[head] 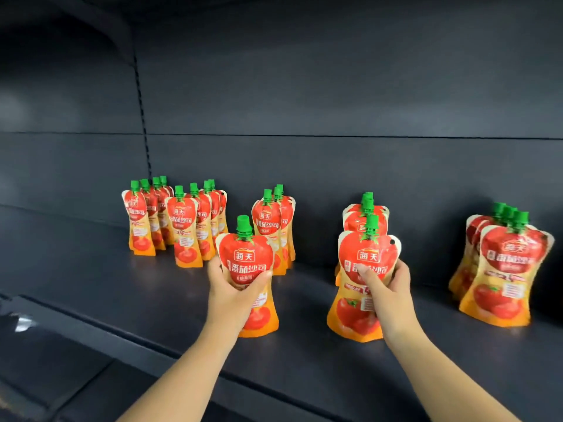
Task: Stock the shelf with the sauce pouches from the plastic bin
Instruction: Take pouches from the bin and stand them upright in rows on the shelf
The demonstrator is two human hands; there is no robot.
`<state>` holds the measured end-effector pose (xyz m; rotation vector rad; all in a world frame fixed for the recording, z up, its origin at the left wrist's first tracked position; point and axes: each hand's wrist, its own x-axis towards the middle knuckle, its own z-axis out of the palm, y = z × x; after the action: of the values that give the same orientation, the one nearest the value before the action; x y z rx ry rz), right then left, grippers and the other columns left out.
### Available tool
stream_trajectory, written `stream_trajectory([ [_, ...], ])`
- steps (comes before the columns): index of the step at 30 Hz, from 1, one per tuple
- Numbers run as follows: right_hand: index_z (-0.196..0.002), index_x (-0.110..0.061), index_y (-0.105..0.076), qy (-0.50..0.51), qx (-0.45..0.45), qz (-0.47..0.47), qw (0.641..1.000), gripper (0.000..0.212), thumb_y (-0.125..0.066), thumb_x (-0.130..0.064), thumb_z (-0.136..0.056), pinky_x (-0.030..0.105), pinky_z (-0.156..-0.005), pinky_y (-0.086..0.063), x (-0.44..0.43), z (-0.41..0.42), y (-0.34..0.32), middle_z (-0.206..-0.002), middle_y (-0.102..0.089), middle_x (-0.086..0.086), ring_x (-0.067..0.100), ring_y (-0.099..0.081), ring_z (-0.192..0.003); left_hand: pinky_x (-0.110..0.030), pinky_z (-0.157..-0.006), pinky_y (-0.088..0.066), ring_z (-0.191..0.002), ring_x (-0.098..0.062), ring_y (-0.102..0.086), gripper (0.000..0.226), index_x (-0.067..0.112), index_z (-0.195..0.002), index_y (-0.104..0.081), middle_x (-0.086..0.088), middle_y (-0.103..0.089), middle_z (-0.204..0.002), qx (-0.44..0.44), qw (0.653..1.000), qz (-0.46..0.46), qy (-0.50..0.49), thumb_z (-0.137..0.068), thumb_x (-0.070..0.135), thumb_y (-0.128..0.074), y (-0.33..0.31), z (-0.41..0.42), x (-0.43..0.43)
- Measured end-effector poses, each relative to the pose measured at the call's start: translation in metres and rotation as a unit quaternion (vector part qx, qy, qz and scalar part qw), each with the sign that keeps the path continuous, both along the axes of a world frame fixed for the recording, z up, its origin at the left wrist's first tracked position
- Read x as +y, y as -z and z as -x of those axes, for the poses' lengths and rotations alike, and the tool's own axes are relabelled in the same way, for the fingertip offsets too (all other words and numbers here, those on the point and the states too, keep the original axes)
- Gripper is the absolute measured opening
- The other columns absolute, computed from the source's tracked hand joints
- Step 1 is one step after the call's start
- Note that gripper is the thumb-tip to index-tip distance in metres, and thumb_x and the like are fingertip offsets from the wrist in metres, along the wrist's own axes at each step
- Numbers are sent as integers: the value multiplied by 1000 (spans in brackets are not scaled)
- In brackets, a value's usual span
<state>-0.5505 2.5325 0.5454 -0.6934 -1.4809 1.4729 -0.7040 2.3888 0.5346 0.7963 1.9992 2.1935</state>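
Observation:
Red and orange sauce pouches with green caps stand in rows on a dark shelf (91,269). My left hand (231,287) grips the waist of one upright pouch (246,257) in front of a short row (274,220). My right hand (387,284) grips another upright pouch (365,251) at the front of a second row (365,214). Both held pouches have their bases at the shelf surface. Two longer rows (176,214) stand at the left and one more row (502,263) at the right. The plastic bin is out of view.
The shelf's dark back panel (304,117) rises behind the rows, with a slotted upright (141,102) at the left. The shelf's front edge (152,351) runs diagonally below my forearms. A lower shelf level shows at the bottom left.

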Motion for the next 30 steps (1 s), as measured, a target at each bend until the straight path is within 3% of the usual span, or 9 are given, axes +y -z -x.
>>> stream_trajectory([
  [2, -131, -22, -33, 10, -37, -26, 999, 59, -66, -20, -82, 31, -87, -41, 2, 4, 10, -116, -48, -6, 13, -49, -106, -15, -77, -44, -101, -4, -52, 89, 20, -136, -23, 7, -43, -121, 27, 999, 28, 6, -67, 9, -78, 11, 3, 5],
  [3, -131, -20, -33, 23, -58, -46, 997, 63, -70, -17, -79, 30, -88, -41, 2, 7, 15, -116, -47, -5, 13, -49, -106, -17, -80, -44, -103, -3, -50, 95, 21, -138, -19, 8, -40, -122, 42, 998, 49, 6, -65, 8, -80, 15, 3, 6],
  [6, -120, -11, -44, 99, -172, -123, 972, 68, -82, -17, -64, 38, -92, -46, 1, 10, 29, -117, -51, 5, 22, -52, -111, -40, -104, -37, -124, -18, -42, 108, 20, -141, -13, 4, -39, -130, 108, 981, 159, -36, -60, 20, -84, 25, 3, 5],
  [8, -124, -7, -42, 107, -233, -118, 959, 72, -82, -21, -65, 39, -98, -42, -3, 7, 37, -126, -44, 10, 25, -45, -119, -43, -108, -27, -131, -24, -34, 110, 18, -143, -11, -2, -35, -141, 136, 950, 271, -79, -61, 32, -82, 30, 1, 1],
  [10, -129, -8, -38, 90, -239, -120, 959, 71, -78, -20, -71, 33, -100, -37, -5, 4, 41, -131, -37, 9, 22, -40, -123, -45, -108, -26, -134, -27, -29, 109, 17, -145, -6, -6, -30, -144, 145, 931, 327, -78, -65, 37, -78, 32, 1, -3],
  [13, -129, -11, -36, 79, -224, -116, 964, 69, -76, -19, -74, 29, -95, -37, -2, 4, 40, -129, -39, 7, 20, -43, -120, -46, -107, -28, -134, -30, -25, 106, 18, -146, 0, -11, -23, -143, 128, 932, 337, -34, -71, 34, -75, 33, 6, 0],
  [16, -129, -13, -37, 78, -219, -103, 967, 68, -76, -20, -74, 34, -97, -43, 6, 12, 39, -129, -47, 5, 21, -49, -119, -45, -104, -33, -132, -31, -29, 104, 18, -145, -1, -11, -23, -142, 127, 929, 347, -8, -73, 32, -74, 28, 21, 14],
  [26, -138, -16, -26, 91, -205, -91, 970, 78, -73, -24, -76, 38, -101, -42, 36, 41, 37, -134, -46, 1, 20, -47, -124, -45, -102, -35, -131, -35, -31, 95, 11, -144, -8, -16, -24, -141, 120, 923, 365, -37, -76, 33, -71, 25, 73, 72],
  [30, -134, -15, -34, 113, -216, -108, 964, 73, -75, -25, -75, 37, -100, -44, 45, 45, 40, -132, -47, 3, 20, -48, -121, -46, -102, -36, -131, -34, -31, 94, 12, -143, -9, -15, -24, -142, 118, 925, 361, -32, -76, 33, -71, 27, 81, 81],
])
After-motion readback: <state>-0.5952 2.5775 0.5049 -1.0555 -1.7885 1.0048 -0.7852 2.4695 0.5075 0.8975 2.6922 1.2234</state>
